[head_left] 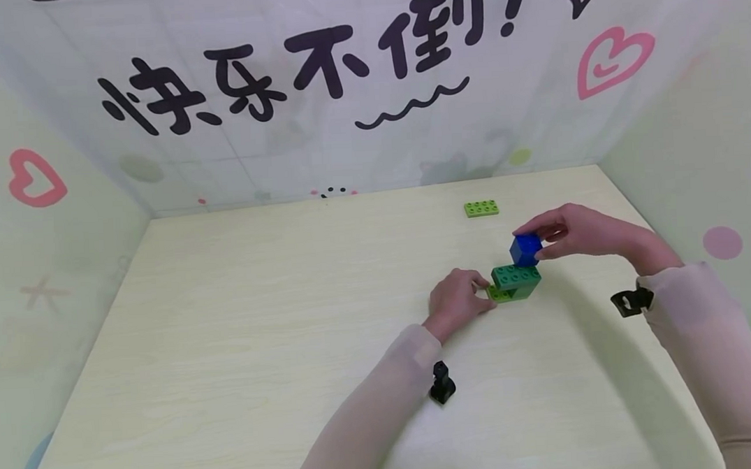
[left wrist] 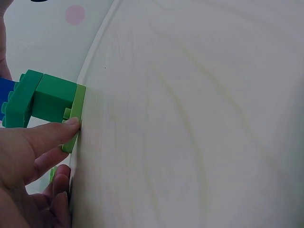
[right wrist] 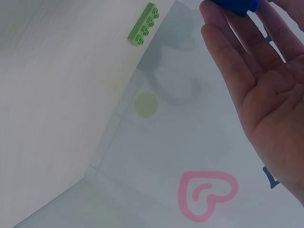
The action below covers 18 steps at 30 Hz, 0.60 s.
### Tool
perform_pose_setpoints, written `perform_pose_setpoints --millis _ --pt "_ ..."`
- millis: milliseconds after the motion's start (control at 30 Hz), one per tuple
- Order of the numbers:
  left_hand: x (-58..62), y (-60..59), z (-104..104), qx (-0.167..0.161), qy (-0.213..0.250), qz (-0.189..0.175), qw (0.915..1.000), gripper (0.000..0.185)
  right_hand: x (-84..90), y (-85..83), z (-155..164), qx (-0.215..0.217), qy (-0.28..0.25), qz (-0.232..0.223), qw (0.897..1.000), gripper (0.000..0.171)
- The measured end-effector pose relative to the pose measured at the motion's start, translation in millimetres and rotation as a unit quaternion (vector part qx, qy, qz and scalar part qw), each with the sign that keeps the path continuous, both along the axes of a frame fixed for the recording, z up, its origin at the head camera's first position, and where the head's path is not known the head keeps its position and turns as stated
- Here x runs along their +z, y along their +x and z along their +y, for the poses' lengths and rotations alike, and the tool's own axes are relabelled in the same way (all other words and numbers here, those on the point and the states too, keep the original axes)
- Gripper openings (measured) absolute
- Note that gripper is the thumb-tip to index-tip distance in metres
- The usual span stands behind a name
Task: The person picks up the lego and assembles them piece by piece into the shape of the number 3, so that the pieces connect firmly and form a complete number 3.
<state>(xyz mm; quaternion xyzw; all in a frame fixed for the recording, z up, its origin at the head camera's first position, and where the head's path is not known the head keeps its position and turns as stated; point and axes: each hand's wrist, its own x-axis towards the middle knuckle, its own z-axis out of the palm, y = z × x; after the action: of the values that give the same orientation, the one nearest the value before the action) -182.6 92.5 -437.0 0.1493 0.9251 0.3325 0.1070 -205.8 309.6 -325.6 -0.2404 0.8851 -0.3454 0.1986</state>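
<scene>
A small stack stands right of the table's middle: a light green plate (head_left: 495, 296) lies on the wood with a dark green brick (head_left: 516, 277) on it. My left hand (head_left: 486, 292) pinches the plate's left end. In the left wrist view a fingertip (left wrist: 71, 122) touches the plate (left wrist: 78, 107) beside the dark green brick (left wrist: 45, 97). My right hand (head_left: 533, 240) holds a blue brick (head_left: 526, 249) by the fingertips, right over the dark green brick's right end. In the right wrist view the blue brick (right wrist: 233, 4) shows at the top, past my right hand (right wrist: 237, 19).
A light green flat brick (head_left: 481, 207) lies alone farther back on the table (head_left: 260, 323), also seen as the brick (right wrist: 143, 24) in the right wrist view. Printed walls close the table on the left, back and right sides.
</scene>
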Motion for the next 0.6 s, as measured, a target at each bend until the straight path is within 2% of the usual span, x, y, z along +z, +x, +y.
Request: perform_pose_setpoints --millis 600 --pt "-1.3 2.2 1 0.004 0.001 0.001 1.0 0.033 0.4 11.0 5 0.006 -0.005 -0.018 1.0 0.044"
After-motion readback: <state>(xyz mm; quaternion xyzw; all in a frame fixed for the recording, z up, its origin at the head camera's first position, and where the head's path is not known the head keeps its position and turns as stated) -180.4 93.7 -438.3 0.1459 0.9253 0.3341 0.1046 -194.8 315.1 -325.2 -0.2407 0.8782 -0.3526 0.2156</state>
